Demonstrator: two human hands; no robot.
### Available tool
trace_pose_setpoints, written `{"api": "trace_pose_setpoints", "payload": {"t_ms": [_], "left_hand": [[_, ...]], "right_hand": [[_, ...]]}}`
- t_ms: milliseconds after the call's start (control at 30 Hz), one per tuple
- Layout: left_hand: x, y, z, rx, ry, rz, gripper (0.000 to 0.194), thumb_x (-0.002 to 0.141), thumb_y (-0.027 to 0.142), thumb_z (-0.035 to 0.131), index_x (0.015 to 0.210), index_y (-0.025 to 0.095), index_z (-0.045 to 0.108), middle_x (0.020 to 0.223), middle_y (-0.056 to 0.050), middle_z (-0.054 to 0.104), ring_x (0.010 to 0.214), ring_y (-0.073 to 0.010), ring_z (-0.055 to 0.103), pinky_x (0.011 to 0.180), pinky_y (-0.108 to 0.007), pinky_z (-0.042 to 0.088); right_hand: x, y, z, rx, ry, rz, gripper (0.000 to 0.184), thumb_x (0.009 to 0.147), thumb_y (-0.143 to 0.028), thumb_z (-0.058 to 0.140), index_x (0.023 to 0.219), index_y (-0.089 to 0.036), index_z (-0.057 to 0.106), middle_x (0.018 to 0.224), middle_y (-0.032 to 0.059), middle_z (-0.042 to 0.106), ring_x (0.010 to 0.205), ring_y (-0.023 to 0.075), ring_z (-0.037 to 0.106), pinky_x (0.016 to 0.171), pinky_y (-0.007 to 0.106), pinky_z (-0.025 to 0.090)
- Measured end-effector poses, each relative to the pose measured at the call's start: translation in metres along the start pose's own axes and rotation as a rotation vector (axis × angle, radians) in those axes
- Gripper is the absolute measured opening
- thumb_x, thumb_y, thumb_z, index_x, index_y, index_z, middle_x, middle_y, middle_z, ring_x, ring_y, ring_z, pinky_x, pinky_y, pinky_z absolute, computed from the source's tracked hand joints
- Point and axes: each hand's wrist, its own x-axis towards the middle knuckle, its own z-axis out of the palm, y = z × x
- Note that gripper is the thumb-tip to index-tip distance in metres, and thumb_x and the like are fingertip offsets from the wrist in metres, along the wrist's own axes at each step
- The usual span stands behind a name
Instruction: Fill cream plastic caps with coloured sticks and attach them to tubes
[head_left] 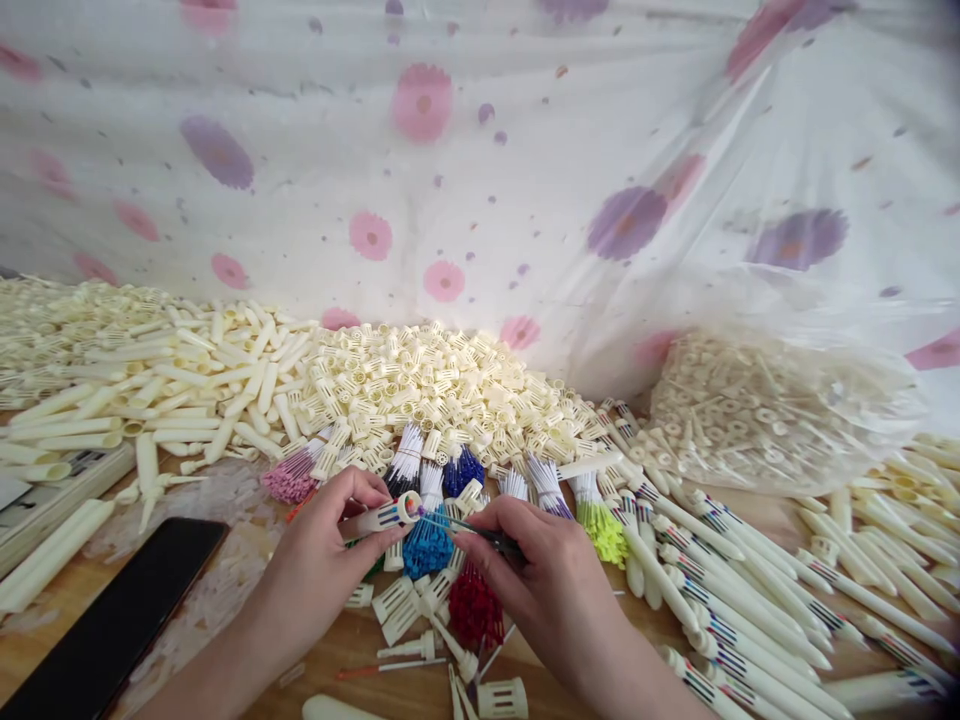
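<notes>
Between the thumb and fingers of my left hand point(319, 565) is a cream slotted pen barrel point(388, 514), its open end turned to the right and coloured pieces showing in its slots. My right hand point(544, 575) is closed on dark tweezers point(491, 536). Their thin tips are at the barrel's open mouth, near small coloured bits; whether they pinch one I cannot tell. Bundles of thin refills with light blue ends point(427, 550), red ends point(476, 607) and yellow ends point(602, 535) lie around and beneath my hands. Loose slotted pieces point(399, 607) lie below the barrel.
A heap of cream slotted parts point(442, 385) spans the back, with long barrels point(172, 385) at left. Pens with coloured sliders point(739, 590) fill the right, before a clear bag of parts point(780, 410). A black phone point(112, 620) lies left. A flowered plastic sheet point(300, 150) hangs behind.
</notes>
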Motion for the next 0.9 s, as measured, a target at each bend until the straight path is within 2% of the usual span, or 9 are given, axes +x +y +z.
{"api": "trace_pose_setpoints", "payload": {"t_ms": [367,467,567,733,900], "left_hand": [[0.001,0.004,-0.002,0.031,-0.028,-0.003,0.016,0.071,0.025,0.066,0.072,0.022,0.050,0.084,-0.001,0.061,0.080,-0.0196,0.062,0.070,-0.030,0.051],[0.001,0.006,-0.005,0.007,-0.090,-0.032,0.011,0.073,0.027,0.066,0.078,0.022,0.057,0.088,-0.002,0.065,0.085,-0.0208,0.063,0.073,-0.031,0.052],[0.001,0.010,-0.009,0.032,-0.175,-0.068,0.016,0.075,0.032,0.065,0.089,0.024,0.064,0.095,-0.003,0.069,0.091,-0.0233,0.064,0.074,-0.032,0.053],[0.000,0.015,-0.011,0.101,-0.269,0.029,0.019,0.082,0.036,0.058,0.096,0.030,0.070,0.103,-0.003,0.071,0.098,-0.0236,0.064,0.078,-0.031,0.054],[-0.002,0.015,-0.010,0.109,-0.302,0.073,0.021,0.081,0.032,0.060,0.097,0.033,0.072,0.103,-0.002,0.072,0.100,-0.0233,0.064,0.083,-0.030,0.054]], "right_hand": [[0.000,-0.003,-0.002,0.014,-0.035,0.014,0.017,0.086,-0.025,0.055,0.072,-0.019,0.061,0.060,-0.0012,0.063,0.051,0.0099,0.055,0.050,0.020,0.039],[0.001,0.000,-0.006,-0.008,-0.039,-0.019,0.018,0.087,-0.024,0.054,0.072,-0.019,0.061,0.061,-0.0012,0.062,0.052,0.0097,0.055,0.051,0.019,0.038],[0.004,0.004,-0.011,-0.050,-0.046,-0.053,0.019,0.089,-0.025,0.053,0.072,-0.018,0.060,0.062,-0.0010,0.061,0.053,0.0099,0.055,0.051,0.020,0.036],[0.004,0.006,-0.016,-0.065,-0.096,-0.051,0.018,0.088,-0.024,0.054,0.072,-0.019,0.059,0.062,-0.0015,0.060,0.053,0.0095,0.053,0.051,0.020,0.035],[0.002,0.003,-0.017,-0.043,-0.135,-0.044,0.021,0.089,-0.025,0.053,0.071,-0.018,0.059,0.061,-0.0014,0.060,0.052,0.0093,0.052,0.050,0.020,0.034]]}}
